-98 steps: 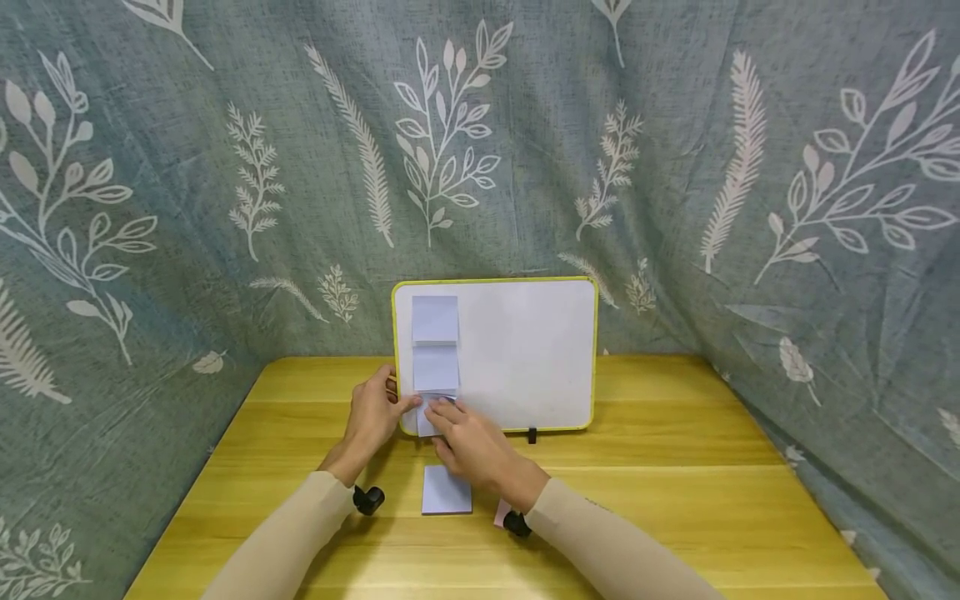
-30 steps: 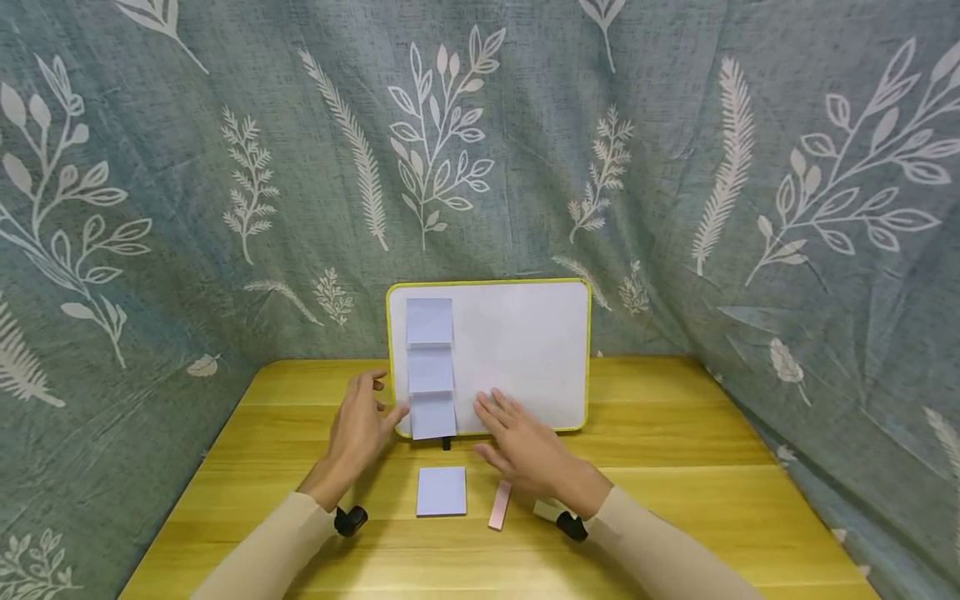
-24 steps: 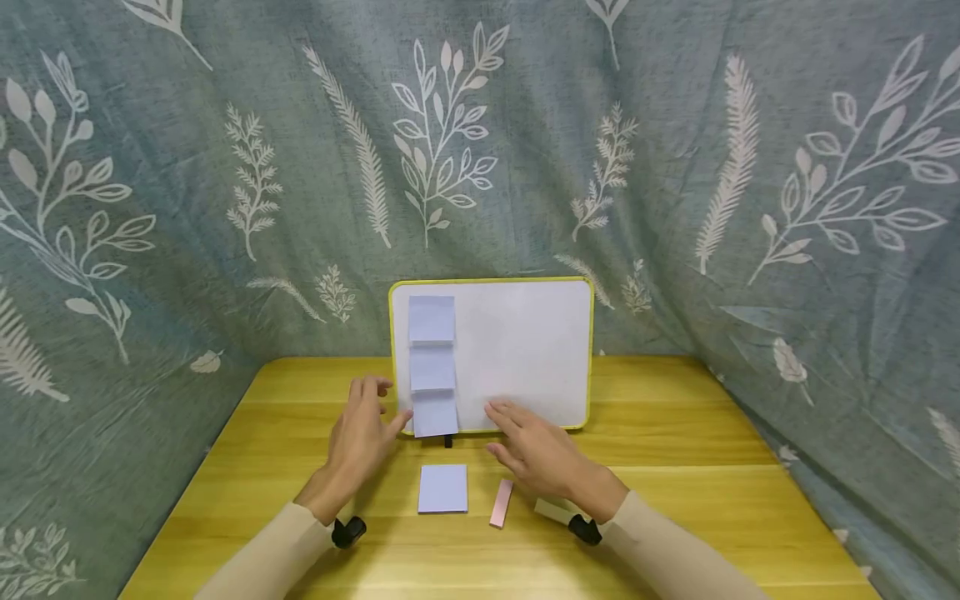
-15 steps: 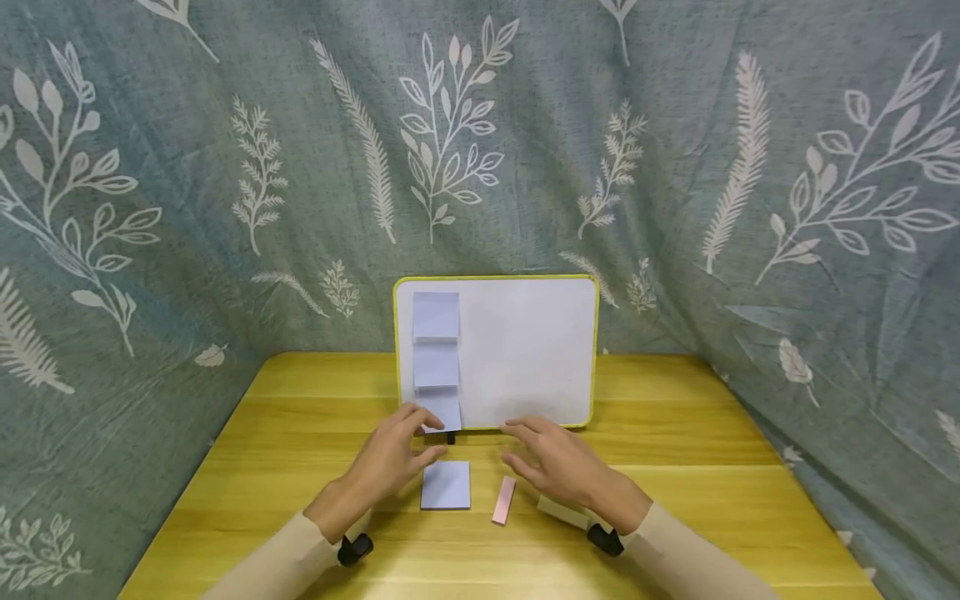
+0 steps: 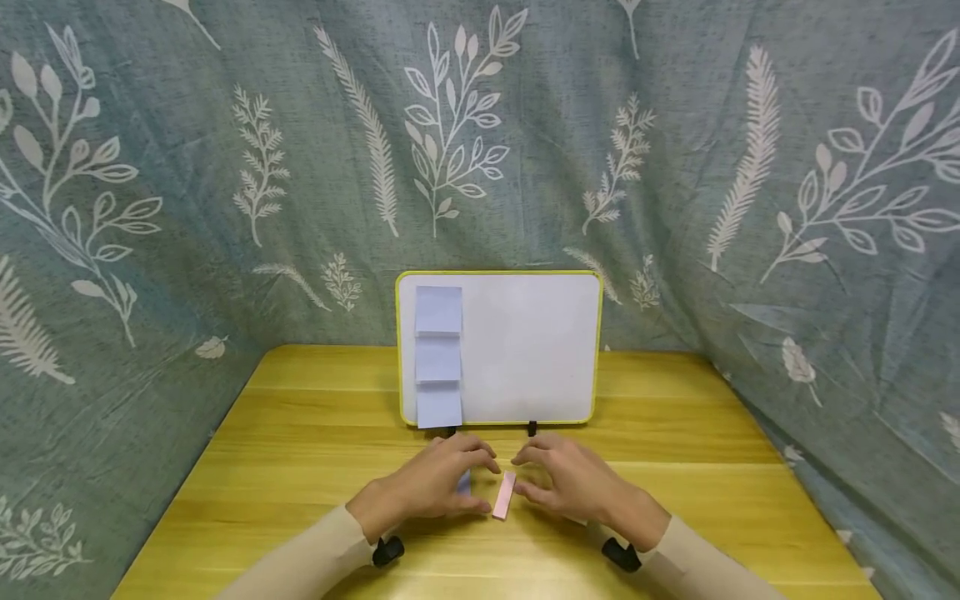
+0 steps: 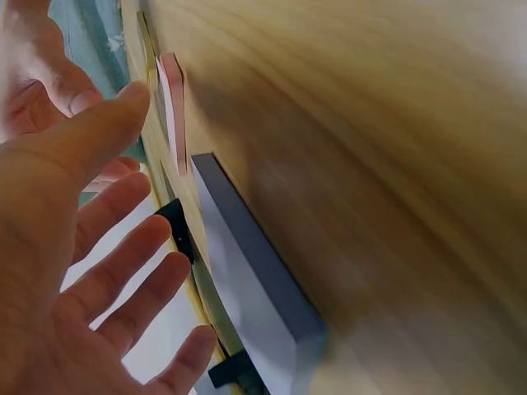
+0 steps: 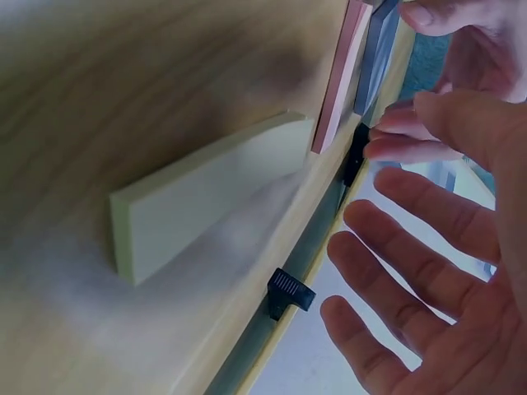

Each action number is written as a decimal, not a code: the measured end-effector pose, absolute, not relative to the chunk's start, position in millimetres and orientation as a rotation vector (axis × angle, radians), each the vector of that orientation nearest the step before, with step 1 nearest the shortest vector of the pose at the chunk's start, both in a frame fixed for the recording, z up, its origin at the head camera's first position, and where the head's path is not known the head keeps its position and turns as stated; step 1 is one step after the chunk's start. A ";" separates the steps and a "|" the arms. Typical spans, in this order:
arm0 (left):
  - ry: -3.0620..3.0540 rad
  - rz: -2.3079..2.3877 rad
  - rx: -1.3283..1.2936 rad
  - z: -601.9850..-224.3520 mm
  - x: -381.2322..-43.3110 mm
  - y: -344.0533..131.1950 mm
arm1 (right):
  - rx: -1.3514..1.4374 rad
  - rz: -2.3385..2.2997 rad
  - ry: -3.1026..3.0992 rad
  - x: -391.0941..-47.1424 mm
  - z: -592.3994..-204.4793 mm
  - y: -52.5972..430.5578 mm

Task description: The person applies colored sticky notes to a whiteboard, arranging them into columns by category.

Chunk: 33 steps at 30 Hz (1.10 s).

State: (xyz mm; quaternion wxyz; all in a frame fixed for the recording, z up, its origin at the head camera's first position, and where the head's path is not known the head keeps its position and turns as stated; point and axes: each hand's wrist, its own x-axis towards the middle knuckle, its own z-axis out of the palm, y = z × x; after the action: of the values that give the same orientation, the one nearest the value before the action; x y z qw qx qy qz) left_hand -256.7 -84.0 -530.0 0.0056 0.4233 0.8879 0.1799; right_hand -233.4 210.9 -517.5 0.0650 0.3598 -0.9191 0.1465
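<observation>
My left hand [image 5: 438, 479] hovers over the blue sticky note pad [image 6: 255, 288], covering most of it in the head view. Its fingers are spread and hold nothing. Facing it, my right hand [image 5: 577, 479] is also empty, fingers loosely bent. Between the fingertips of both hands lies a narrow pink sticky note pad [image 5: 504, 496] on the table. A pale yellow strip pad [image 7: 206, 193] rests below the right hand, nearly hidden in the head view. Behind stands a yellow-framed whiteboard [image 5: 528, 350] with three blue notes [image 5: 438, 358] in a column at its left side.
Black feet [image 5: 532, 428] prop the whiteboard's lower edge on the wooden table [image 5: 660, 400]. A grey-green curtain [image 5: 337, 167] with white leaf prints hangs behind and along both sides. A black wrist camera [image 5: 387, 552] sits on the left wrist, another on the right.
Both hands have left the whiteboard and come down toward the pink pad; the left moved right, over the blue pad. The lowest blue note, pressed earlier, now hangs on the board untouched.
</observation>
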 end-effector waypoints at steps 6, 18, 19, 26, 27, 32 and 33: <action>2.741 0.503 1.349 -531.9 -258.0 -75.8 | 1.153 0.444 -2.734 -229.5 -519.9 210.2; 2.797 0.406 1.357 -535.5 -256.4 -66.0 | 1.237 0.456 -2.752 -225.9 -525.7 201.6; 2.806 0.406 1.353 -536.0 -255.9 -65.3 | 1.237 0.456 -2.752 -225.7 -526.5 201.4; 2.852 0.437 1.295 -540.3 -252.7 -61.6 | 1.259 0.451 -2.742 -226.1 -532.2 201.1; 2.859 0.435 1.290 -541.0 -252.8 -61.1 | 1.260 0.450 -2.740 -226.1 -532.7 201.0; 2.889 0.417 1.282 -542.0 -253.5 -58.4 | 1.266 0.434 -2.732 -226.9 -531.3 199.1; 2.892 0.416 1.283 -541.8 -253.7 -58.2 | 1.267 0.429 -2.729 -227.3 -530.8 198.8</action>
State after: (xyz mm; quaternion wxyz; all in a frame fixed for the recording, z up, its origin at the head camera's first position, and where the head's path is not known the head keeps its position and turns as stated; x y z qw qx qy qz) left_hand -253.7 -58.2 -541.8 -0.0249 0.4020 0.9060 0.1303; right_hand -227.3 198.8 -530.8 0.0509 0.4164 -0.8968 0.1409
